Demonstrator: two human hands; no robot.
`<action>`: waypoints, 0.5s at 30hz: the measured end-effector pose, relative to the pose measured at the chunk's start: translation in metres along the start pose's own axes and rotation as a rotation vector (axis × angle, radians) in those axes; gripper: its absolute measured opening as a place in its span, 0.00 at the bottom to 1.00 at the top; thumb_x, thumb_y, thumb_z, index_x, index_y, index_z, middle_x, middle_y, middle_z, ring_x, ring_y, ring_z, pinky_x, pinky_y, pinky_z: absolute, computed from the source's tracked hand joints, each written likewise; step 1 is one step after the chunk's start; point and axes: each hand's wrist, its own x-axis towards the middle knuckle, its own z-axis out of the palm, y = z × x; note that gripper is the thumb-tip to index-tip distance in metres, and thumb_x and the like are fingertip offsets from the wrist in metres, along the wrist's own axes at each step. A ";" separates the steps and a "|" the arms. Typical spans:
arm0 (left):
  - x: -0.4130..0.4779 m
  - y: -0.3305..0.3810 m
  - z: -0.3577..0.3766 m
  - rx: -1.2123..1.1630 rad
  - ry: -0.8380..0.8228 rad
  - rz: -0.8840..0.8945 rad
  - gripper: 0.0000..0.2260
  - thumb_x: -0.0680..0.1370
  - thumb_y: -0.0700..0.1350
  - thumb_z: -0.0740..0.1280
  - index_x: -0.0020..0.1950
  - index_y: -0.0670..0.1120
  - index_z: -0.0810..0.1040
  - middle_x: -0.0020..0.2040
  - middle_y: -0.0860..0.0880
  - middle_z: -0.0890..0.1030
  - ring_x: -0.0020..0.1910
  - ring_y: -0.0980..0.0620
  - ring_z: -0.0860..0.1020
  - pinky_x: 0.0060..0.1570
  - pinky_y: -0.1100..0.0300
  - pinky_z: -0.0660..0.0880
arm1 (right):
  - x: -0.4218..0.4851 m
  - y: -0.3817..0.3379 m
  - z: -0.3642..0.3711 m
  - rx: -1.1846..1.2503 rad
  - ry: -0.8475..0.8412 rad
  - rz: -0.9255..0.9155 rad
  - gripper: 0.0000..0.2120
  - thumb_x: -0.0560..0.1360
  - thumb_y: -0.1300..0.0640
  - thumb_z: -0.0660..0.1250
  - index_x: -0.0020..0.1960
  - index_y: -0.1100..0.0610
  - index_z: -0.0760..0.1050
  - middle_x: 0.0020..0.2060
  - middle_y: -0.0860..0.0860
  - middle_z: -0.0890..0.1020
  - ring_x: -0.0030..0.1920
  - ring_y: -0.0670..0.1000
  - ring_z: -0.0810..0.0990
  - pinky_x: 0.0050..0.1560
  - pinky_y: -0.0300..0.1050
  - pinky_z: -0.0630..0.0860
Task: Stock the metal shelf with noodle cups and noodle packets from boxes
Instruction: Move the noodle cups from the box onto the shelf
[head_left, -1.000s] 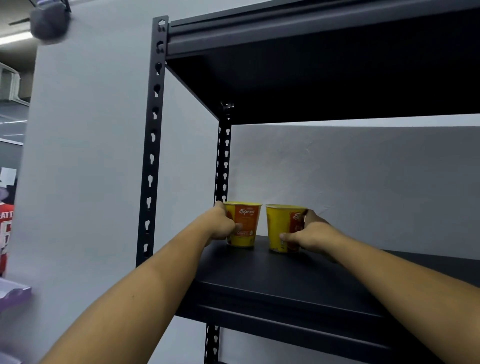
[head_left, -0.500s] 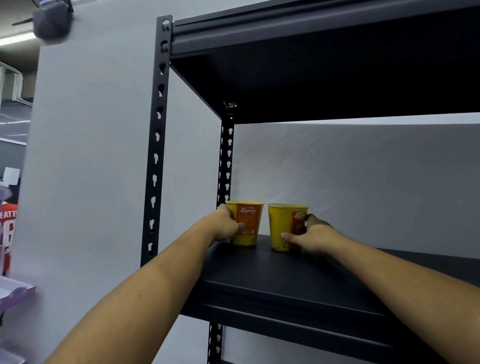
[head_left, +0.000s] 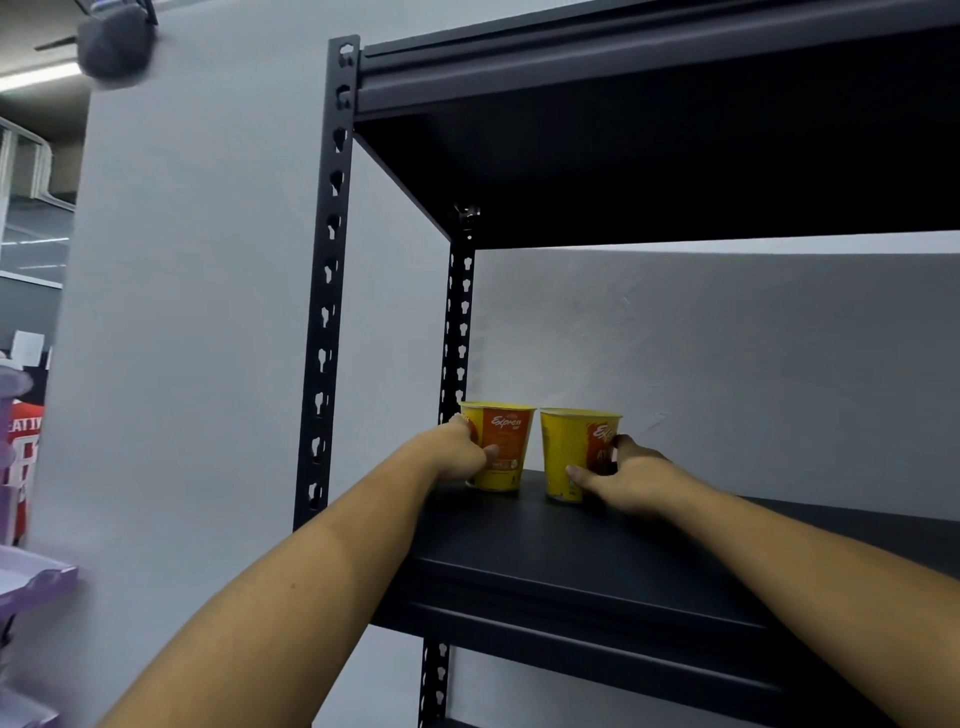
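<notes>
A grey wall (head_left: 727, 364) backs the black metal shelf (head_left: 571, 561). The left hand (head_left: 457, 457) curls its fingers round the left noodle cup (head_left: 506, 441), the right hand (head_left: 628, 478) round the right noodle cup (head_left: 563, 447). Both cups stand upright, just beside each other, at the board's far left corner.

bg: grey wall (head_left: 208, 312) | ceiling strip light (head_left: 36, 78) top L | purple tray (head_left: 36, 582) low L

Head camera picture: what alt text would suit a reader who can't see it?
A person's left hand grips the left cup and right hand the right cup, two yellow-and-orange noodle cups upright side by side at the back of a black metal shelf.
</notes>
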 end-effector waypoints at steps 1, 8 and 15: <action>-0.001 0.000 0.000 0.012 -0.012 0.004 0.29 0.84 0.53 0.66 0.81 0.45 0.61 0.75 0.44 0.71 0.74 0.41 0.70 0.75 0.41 0.67 | -0.001 0.000 0.000 -0.014 -0.013 0.004 0.43 0.76 0.31 0.64 0.80 0.55 0.56 0.77 0.54 0.68 0.74 0.58 0.70 0.70 0.53 0.71; -0.031 0.002 -0.005 0.353 -0.190 0.032 0.30 0.83 0.62 0.62 0.80 0.48 0.66 0.76 0.44 0.72 0.74 0.42 0.70 0.75 0.44 0.65 | -0.021 -0.008 -0.009 -0.150 -0.230 0.022 0.45 0.77 0.26 0.52 0.82 0.56 0.53 0.79 0.56 0.63 0.78 0.58 0.64 0.76 0.53 0.61; -0.075 0.005 -0.006 0.560 -0.131 0.139 0.24 0.84 0.60 0.60 0.72 0.45 0.74 0.68 0.44 0.78 0.65 0.45 0.76 0.63 0.53 0.71 | -0.046 -0.010 -0.025 -0.292 -0.426 0.058 0.44 0.77 0.26 0.50 0.83 0.53 0.53 0.81 0.54 0.59 0.80 0.57 0.60 0.77 0.55 0.58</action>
